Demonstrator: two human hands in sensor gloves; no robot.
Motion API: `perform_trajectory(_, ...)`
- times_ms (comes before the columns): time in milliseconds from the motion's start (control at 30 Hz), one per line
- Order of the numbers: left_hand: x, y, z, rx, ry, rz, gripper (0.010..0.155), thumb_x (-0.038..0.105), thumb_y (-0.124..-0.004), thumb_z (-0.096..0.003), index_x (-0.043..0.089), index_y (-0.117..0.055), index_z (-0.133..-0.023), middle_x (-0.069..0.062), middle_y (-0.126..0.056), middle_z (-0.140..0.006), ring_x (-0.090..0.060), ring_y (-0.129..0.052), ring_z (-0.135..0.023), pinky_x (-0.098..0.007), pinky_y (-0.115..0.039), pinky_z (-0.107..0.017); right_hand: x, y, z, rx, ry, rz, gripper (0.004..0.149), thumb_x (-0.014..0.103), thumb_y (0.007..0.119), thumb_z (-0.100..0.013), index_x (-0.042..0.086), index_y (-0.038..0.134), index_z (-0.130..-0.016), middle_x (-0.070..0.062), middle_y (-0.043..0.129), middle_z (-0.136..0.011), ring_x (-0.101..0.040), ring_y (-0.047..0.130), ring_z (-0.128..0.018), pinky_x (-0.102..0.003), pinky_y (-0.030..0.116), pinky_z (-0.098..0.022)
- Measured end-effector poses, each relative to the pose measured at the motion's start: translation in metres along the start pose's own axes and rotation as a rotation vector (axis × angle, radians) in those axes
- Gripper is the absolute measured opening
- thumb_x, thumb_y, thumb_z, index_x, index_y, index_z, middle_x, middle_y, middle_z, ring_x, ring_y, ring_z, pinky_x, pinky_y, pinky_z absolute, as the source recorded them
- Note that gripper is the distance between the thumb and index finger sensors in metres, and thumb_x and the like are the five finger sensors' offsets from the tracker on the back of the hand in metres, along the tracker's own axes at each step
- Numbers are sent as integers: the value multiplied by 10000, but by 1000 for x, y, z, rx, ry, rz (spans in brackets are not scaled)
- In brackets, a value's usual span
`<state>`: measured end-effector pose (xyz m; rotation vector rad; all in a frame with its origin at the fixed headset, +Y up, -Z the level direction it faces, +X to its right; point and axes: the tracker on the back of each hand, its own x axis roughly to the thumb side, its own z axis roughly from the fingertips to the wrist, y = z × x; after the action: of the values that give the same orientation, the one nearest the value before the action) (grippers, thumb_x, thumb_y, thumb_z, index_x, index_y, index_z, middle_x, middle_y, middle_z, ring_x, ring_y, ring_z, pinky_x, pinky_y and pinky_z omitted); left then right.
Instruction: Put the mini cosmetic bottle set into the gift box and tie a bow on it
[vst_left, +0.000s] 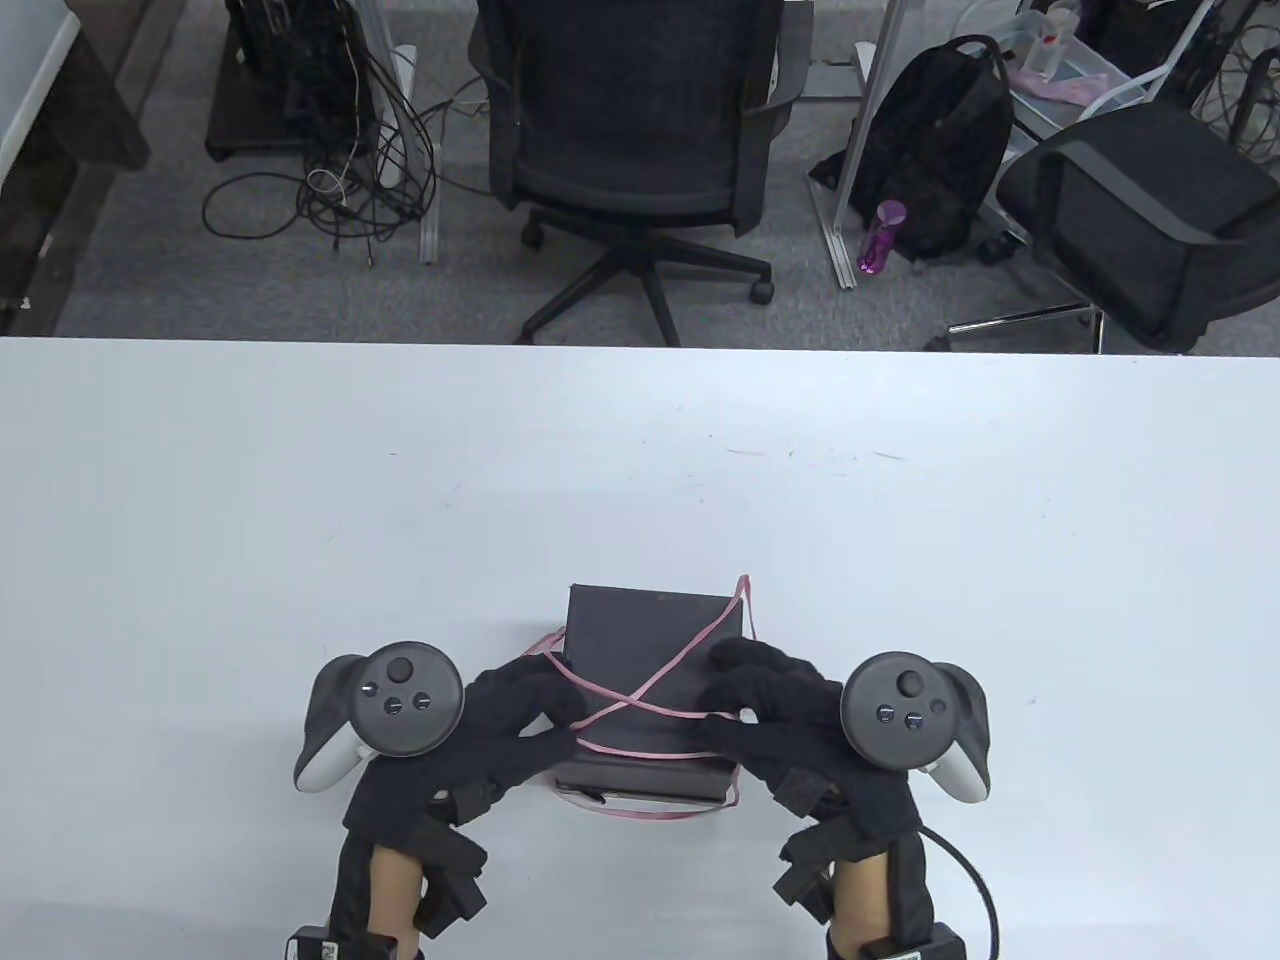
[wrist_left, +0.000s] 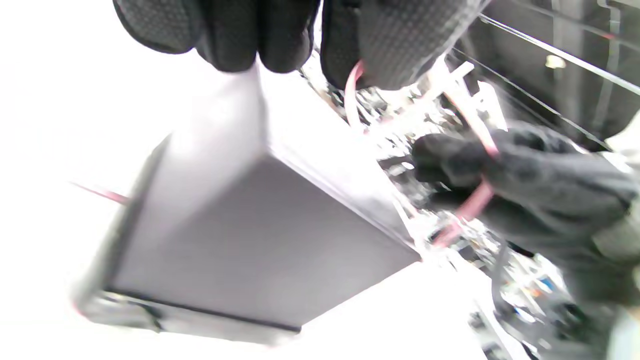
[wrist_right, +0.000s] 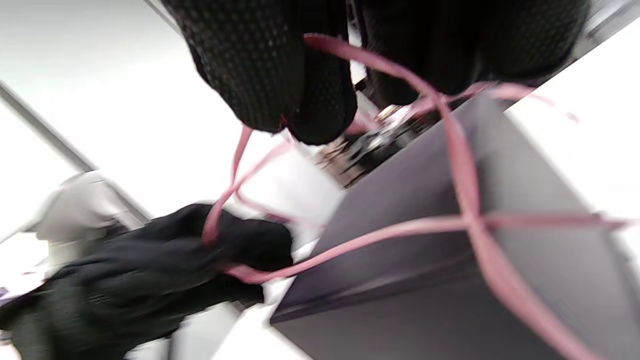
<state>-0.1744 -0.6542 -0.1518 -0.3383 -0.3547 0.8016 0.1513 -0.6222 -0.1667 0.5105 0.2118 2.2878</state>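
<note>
A closed dark grey gift box (vst_left: 640, 640) stands on the white table (vst_left: 300, 500) near its front edge. A thin pink ribbon (vst_left: 640, 700) crosses over the lid and loops past the box's far right corner. My left hand (vst_left: 545, 725) is at the box's left front and pinches the ribbon (wrist_left: 352, 95). At the box's right side, my right hand (vst_left: 745, 705) pinches another stretch of the ribbon (wrist_right: 465, 170) between curled fingers (wrist_right: 280, 75). The box (wrist_left: 260, 240) is blurred in both wrist views. No cosmetic bottles show.
Behind the table's far edge stand two office chairs (vst_left: 640, 150), a black backpack (vst_left: 930, 150), a purple bottle (vst_left: 880, 235) and floor cables (vst_left: 330, 180). White tabletop spreads to the left, right and back of the box.
</note>
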Motion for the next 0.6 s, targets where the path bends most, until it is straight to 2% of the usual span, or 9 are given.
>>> perform_trajectory(67, -12, 8, 4, 42, 92, -20, 438, 369, -818, -565, 177, -811, -959, -226, -708, -1113, -401, -938, -830, -509, -819, -603, -8, -7, 4, -47, 95, 59, 371, 193, 886, -512, -61, 922, -780, -388, 738, -975, -547, 790, -702, -583, 753, -487)
perform_trajectory(133, -25, 14, 7, 82, 168, -11, 427, 345, -798, -580, 187, -773, -976, -240, -709, -1091, -253, -1020, -640, -388, -872, -486, -15, -12, 6, -85, 185, 111, 370, 189, 883, -511, -52, 919, -790, -398, 760, -946, -355, 909, -536, -432, 832, -357)
perform_trajectory(200, -34, 16, 8, 104, 196, 38, 408, 314, -771, -594, 203, -735, -985, -242, -724, -1063, -152, -1035, -493, -305, -886, -388, -20, -14, 8, -111, 234, 133, 372, 179, 862, -524, -54, 897, -813, -411, 763, -930, -297, 924, -466, -385, 841, -307)
perform_trajectory(267, -39, 16, 7, 97, 181, 86, 397, 291, -752, -601, 225, -716, -991, -238, -765, -1031, -124, -1035, -441, -287, -888, -353, -19, -11, 5, -130, 114, 134, 382, 191, 827, -547, -43, 856, -848, -412, 647, -1027, -408, 876, -630, -485, 816, -431)
perform_trajectory(333, -37, 14, 5, 89, 166, 88, 392, 282, -740, -605, 241, -707, -993, -204, -815, -998, -132, -1038, -438, -296, -888, -355, -14, -1, -3, -99, -42, 139, 391, 207, 777, -575, -27, 803, -888, -399, 468, -1126, -652, 581, -901, -737, 615, -593)
perform_trajectory(367, -36, 14, 4, 88, 163, 76, 390, 274, -735, -604, 246, -705, -992, -185, -831, -985, -135, -1039, -443, -301, -889, -359, -11, 4, -7, -90, -75, 140, 393, 209, 759, -582, -12, 784, -906, -394, 439, -1138, -680, 441, -935, -798, 529, -599)
perform_trajectory(433, -32, 12, 3, 94, 160, 46, 382, 258, -725, -604, 260, -705, -985, -150, -858, -958, -138, -1040, -445, -309, -889, -368, -4, 17, -14, -58, -126, 154, 395, 200, 724, -587, 14, 743, -935, -344, 382, -1170, -665, 259, -949, -830, 403, -612)
perform_trajectory(533, -20, 6, 1, 79, 85, 28, 378, 253, -715, -604, 279, -703, -981, -103, -871, -944, -146, -1035, -471, -323, -885, -396, 12, 46, -27, -25, -253, 253, 404, 210, 664, -586, 78, 687, -966, -277, 435, -1177, -614, 280, -949, -799, 384, -623)
perform_trajectory(600, -11, 3, 0, 67, 41, 30, 378, 255, -713, -604, 285, -701, -981, -84, -877, -932, -151, -1032, -484, -334, -884, -411, 20, 64, -32, 52, -252, 321, 409, 214, 638, -589, 105, 663, -982, -269, 466, -1174, -594, 303, -948, -781, 384, -625)
